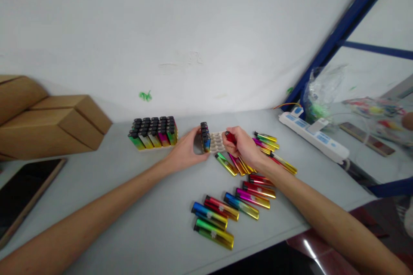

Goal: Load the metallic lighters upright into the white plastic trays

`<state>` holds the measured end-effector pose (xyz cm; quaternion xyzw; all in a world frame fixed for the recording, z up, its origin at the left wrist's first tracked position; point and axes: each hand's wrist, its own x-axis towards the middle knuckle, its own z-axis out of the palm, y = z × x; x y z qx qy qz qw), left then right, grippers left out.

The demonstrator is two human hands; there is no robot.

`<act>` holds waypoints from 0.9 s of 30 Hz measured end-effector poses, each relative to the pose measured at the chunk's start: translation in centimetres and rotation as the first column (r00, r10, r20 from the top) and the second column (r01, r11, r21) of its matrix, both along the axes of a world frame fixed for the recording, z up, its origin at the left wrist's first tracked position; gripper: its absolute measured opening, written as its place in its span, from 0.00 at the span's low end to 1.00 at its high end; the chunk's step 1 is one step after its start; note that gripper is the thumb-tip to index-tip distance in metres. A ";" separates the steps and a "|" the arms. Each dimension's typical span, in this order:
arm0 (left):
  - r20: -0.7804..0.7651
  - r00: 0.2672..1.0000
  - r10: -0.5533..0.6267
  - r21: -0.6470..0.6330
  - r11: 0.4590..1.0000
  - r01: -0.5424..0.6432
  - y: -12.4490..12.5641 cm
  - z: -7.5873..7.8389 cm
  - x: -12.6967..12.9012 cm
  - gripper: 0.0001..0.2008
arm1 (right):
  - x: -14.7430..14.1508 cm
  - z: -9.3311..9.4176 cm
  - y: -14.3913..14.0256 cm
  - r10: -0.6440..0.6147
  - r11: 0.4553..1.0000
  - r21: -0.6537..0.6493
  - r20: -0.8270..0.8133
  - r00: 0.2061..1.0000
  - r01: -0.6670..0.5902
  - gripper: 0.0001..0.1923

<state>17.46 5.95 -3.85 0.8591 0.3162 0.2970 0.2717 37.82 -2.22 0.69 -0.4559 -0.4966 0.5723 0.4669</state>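
Observation:
A white tray (217,142) with round pockets stands on the table, a row of upright lighters (205,138) at its left end. My left hand (186,148) curves around that end, thumb in front and fingers behind, gripping the tray and the row. Over the tray's right part, my right hand (242,146) is closed on a red lighter (230,137), its dark top showing. Beneath and beside this hand lie loose metallic lighters, among them a green-gold lighter (226,164). Nearer the front edge are several more, including a blue-gold lighter (209,215).
Left of my left hand stands a filled tray of lighters (154,133). Cardboard boxes (48,129) and a dark-screened phone (27,193) are farther left. A white power strip (312,136) and a clear plastic bag (318,94) lie at the right, beside a blue frame (335,38).

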 end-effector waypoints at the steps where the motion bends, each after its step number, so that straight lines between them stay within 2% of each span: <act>1: -0.001 1.000 0.002 -0.004 1.000 -0.002 0.0 0.0 0.0 0.39 | 0.0 0.0 0.0 0.004 1.000 -0.001 0.004 1.000 -0.004 0.21; 6: 0.002 1.000 0.007 -0.007 1.000 -0.007 -0.1 0.2 0.1 0.38 | -0.2 -0.1 -0.1 0.012 1.000 0.027 0.021 1.000 -0.013 0.20; 12: -0.014 1.000 0.007 -0.014 1.000 -0.008 -0.1 0.1 0.0 0.40 | 0.1 -0.2 0.3 0.054 0.999 0.000 -0.053 0.997 -0.054 0.30; 16: -0.003 1.000 -0.012 -0.018 1.000 0.012 0.0 0.0 0.0 0.40 | 0.7 -0.3 0.9 -0.055 0.985 0.158 -0.059 0.997 0.063 0.28; 20: 0.014 1.000 -0.024 -0.046 0.999 0.024 0.2 -0.1 -0.1 0.41 | 1.2 -0.5 1.3 -0.171 0.941 0.303 0.045 0.984 0.150 0.21; 23: 0.021 0.999 -0.030 -0.053 0.998 0.031 0.3 -0.2 -0.1 0.41 | 1.3 -0.8 1.4 -0.183 0.932 0.330 0.083 0.980 0.147 0.20; 27: 0.025 0.999 -0.036 -0.038 0.999 0.037 0.2 -0.2 0.0 0.40 | 1.4 -1.6 2.0 -0.196 0.931 0.321 0.039 0.980 0.174 0.20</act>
